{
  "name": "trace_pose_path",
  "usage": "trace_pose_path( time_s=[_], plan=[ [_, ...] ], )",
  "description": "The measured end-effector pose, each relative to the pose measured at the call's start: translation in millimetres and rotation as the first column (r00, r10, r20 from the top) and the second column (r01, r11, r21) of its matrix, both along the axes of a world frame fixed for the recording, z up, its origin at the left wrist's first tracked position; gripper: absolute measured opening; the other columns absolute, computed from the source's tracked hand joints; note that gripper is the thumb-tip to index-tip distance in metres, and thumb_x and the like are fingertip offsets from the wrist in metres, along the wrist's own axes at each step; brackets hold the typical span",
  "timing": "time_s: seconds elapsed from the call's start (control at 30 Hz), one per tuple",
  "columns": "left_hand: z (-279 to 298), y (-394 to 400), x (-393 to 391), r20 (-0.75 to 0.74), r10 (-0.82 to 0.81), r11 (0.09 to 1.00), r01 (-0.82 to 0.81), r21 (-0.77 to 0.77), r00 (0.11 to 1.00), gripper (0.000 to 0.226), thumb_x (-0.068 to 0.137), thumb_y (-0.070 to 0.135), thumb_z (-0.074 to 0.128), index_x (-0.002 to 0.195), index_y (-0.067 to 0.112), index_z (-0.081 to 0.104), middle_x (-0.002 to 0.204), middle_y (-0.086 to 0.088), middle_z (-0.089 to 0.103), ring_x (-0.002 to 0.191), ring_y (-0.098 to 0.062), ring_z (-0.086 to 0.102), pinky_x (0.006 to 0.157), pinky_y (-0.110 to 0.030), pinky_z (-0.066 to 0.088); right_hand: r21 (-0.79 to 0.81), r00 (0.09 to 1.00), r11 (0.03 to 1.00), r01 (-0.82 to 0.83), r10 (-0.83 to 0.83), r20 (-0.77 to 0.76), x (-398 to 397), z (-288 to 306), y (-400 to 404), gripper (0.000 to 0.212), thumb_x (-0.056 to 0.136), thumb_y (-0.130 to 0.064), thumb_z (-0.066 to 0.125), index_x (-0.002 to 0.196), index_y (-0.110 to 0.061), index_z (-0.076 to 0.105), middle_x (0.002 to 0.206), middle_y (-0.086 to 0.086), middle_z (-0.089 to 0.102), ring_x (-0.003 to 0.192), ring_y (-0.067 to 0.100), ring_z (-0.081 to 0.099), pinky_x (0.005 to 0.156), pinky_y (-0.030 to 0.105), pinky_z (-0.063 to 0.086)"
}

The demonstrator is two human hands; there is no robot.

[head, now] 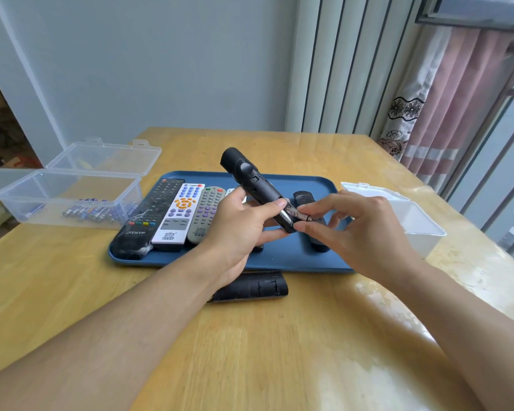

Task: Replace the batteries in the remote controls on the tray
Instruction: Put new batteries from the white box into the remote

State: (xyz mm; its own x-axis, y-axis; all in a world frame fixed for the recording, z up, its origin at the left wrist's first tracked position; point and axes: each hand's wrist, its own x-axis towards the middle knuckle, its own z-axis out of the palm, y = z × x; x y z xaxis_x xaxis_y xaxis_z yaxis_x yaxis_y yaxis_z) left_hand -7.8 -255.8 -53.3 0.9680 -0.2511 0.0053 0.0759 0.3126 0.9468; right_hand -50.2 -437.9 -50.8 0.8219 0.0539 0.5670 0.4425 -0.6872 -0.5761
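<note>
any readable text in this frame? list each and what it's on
"THTF": lower end of the black remote at the left of the blue tray.
White remote: label block at its lower end, too small to read.
Grey remote: logo near its lower end, blurred.
Batteries in the clear box: print unreadable.

A single head-worn wide-angle camera looks forward and down over a wooden table (250,351), close enough that both forearms enter from 6 o'clock. A blue tray (279,256) sits just above frame centre, the wall fills 12 o'clock, and a window with a curtain (445,114) bends along 2 o'clock.
</note>
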Motion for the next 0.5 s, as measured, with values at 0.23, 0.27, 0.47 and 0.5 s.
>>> trace_pose_path(
  time_s=[0.23,0.27,0.47,0.5],
  plan=[
    [-0.7,1.8,1.9,0.059,-0.037,0.998,0.034,0.055,0.998,0.024,0.094,-0.003,0.066,0.116,0.004,0.060,0.104,-0.020,0.074,0.093,-0.030,0.076,0.077,-0.045,0.064,0.066,0.992,0.996,-0.059,0.066,-0.109,-3.1,6.8,1.1,0.019,0.074,-0.039,0.080,0.087,-0.051,0.073,0.082,-0.015,0.075,0.063,0.013,0.059,0.061,0.025,0.048],
    [-0.1,2.5,2.3,0.069,-0.050,0.997,0.045,0.070,0.996,0.026,0.094,-0.003,0.066,0.117,0.004,0.060,0.105,-0.020,0.074,0.094,-0.030,0.076,0.077,-0.045,0.064,0.109,0.984,0.993,-0.042,0.060,-0.167,-2.9,7.4,1.0,0.016,0.071,-0.041,0.081,0.086,-0.047,0.076,0.080,-0.008,0.075,0.061,0.019,0.058,0.061,0.029,0.049],
    [3.0,7.1,1.3,0.118,-0.185,0.976,0.168,0.136,0.976,0.031,0.094,-0.004,0.066,0.122,0.009,0.061,0.102,-0.013,0.074,0.099,-0.028,0.075,0.077,-0.046,0.064,0.432,0.848,0.900,-0.051,0.267,-0.458,-1.0,10.0,1.0,0.057,0.056,-0.030,0.089,0.093,-0.003,0.055,0.077,0.007,0.075,0.064,0.015,0.062,0.063,0.030,0.045],
    [3.0,6.7,0.8,0.125,-0.204,0.972,0.186,0.144,0.971,0.032,0.094,-0.004,0.066,0.122,0.009,0.061,0.100,-0.011,0.074,0.100,-0.028,0.075,0.079,-0.047,0.063,0.454,0.833,0.890,-0.041,0.281,-0.476,-0.1,9.2,0.7,0.057,0.056,-0.030,0.090,0.091,-0.004,0.054,0.074,0.008,0.072,0.062,0.016,0.059,0.062,0.030,0.042]
  ],
)
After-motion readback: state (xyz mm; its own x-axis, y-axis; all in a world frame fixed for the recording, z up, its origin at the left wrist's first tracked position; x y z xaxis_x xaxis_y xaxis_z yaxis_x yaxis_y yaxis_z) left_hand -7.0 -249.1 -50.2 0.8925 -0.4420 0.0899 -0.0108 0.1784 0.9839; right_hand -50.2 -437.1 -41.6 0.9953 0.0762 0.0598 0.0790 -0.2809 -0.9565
